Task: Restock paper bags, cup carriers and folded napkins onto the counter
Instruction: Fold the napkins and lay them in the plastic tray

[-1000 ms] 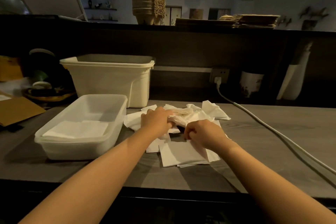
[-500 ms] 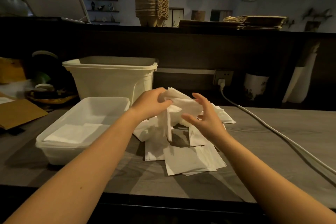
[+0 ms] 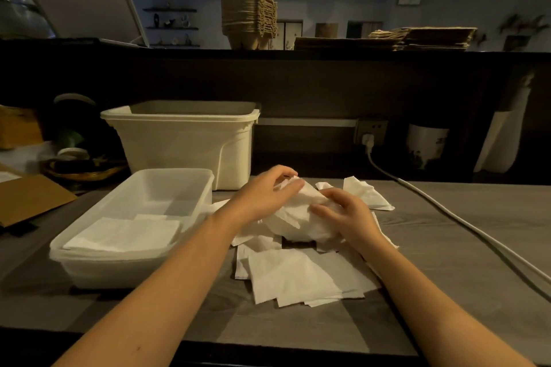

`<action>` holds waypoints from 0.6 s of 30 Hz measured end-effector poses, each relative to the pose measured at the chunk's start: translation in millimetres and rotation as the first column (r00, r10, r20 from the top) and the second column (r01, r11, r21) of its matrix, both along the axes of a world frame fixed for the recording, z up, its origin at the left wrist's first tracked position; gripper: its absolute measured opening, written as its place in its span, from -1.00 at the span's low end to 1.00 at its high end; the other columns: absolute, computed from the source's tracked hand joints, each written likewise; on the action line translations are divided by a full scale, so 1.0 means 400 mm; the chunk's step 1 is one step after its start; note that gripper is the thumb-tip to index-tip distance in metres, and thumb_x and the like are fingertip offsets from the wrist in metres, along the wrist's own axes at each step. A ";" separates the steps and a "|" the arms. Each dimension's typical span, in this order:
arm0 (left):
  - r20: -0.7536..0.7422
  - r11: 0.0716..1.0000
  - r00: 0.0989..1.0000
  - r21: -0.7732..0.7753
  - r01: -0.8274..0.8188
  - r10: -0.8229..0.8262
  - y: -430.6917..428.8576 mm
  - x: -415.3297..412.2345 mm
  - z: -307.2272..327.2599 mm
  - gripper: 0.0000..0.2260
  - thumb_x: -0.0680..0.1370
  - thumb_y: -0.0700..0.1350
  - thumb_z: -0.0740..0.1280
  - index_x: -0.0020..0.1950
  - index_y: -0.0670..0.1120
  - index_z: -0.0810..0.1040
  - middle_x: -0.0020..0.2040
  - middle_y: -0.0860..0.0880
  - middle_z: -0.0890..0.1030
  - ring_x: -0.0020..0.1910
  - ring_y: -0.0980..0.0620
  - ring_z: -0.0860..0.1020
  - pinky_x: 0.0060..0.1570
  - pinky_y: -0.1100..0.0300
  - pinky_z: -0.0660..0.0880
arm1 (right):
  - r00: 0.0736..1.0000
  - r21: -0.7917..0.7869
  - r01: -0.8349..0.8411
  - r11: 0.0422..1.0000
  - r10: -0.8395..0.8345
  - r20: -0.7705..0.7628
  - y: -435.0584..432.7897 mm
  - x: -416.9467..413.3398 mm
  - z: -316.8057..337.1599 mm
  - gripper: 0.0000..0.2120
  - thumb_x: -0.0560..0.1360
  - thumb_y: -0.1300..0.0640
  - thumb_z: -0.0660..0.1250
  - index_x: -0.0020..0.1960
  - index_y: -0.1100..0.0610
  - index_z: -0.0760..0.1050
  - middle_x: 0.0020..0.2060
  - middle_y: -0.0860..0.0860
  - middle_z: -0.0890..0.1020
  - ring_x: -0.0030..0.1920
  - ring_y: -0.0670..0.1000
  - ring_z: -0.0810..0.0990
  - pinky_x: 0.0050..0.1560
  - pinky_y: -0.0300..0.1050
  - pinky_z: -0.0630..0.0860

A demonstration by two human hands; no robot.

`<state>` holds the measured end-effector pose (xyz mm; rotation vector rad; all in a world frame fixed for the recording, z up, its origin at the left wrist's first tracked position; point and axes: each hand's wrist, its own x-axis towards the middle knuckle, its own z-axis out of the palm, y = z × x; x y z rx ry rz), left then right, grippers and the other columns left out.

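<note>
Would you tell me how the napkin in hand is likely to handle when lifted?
Probably floppy: the napkin crumples and sags between the left hand and right hand. Likely very light, thin paper, so apt to tear.

matt paper napkins [image 3: 298,277], translucent plastic tray [image 3: 179,188]

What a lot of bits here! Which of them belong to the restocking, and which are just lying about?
Belongs to the job:
- crumpled napkin, held by left hand and right hand
- loose napkins
- tray with folded napkins
- cup carriers
- paper bags

Just lying about:
- power cable
- wall socket
- cardboard sheet
- printed pot
</note>
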<state>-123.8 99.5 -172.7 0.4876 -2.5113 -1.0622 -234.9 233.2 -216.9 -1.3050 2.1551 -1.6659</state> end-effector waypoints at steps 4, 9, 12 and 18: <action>-0.263 0.987 0.959 0.150 -0.063 0.101 0.001 -0.031 -0.036 -0.73 0.60 0.13 0.10 0.16 0.06 0.47 0.03 0.10 0.53 0.04 0.09 0.49 -0.09 0.25 0.43 | 0.992 -0.069 0.018 0.997 -0.010 0.125 0.012 -0.009 0.001 -0.91 0.46 0.07 0.37 -0.13 -0.12 0.51 -0.15 -0.12 0.58 -0.10 -0.07 0.57 -0.13 -0.02 0.61; -0.477 0.970 0.858 0.226 -0.091 0.192 0.007 -0.031 -0.082 -0.80 0.52 0.17 0.05 0.09 0.20 0.34 -0.02 0.30 0.42 -0.03 0.28 0.43 -0.10 0.38 0.38 | 0.950 -0.136 0.053 0.989 -0.008 0.311 0.011 -0.015 0.011 -0.92 0.47 0.03 0.35 -0.04 -0.07 0.51 -0.08 -0.07 0.57 -0.04 0.01 0.57 -0.06 0.01 0.59; -0.501 0.953 0.854 0.301 0.018 0.142 0.019 -0.025 -0.073 -0.75 0.43 0.20 0.10 0.09 0.25 0.29 0.02 0.30 0.40 0.00 0.28 0.43 -0.07 0.38 0.40 | 0.905 -0.217 0.008 0.976 0.085 0.416 0.007 -0.022 0.014 -0.82 0.43 0.04 0.36 0.02 0.02 0.53 -0.04 0.05 0.59 -0.02 0.10 0.58 0.00 0.07 0.54; -0.381 0.918 0.924 0.381 0.112 0.045 0.040 -0.034 -0.078 -0.46 0.47 0.06 0.33 0.36 0.17 0.14 0.06 0.22 0.42 -0.01 0.23 0.44 -0.08 0.32 0.42 | 0.773 -0.361 -0.109 0.926 0.307 0.555 0.008 -0.023 0.006 -0.65 0.34 0.05 0.35 0.07 0.18 0.51 -0.13 0.11 0.63 -0.16 0.08 0.61 -0.14 -0.01 0.55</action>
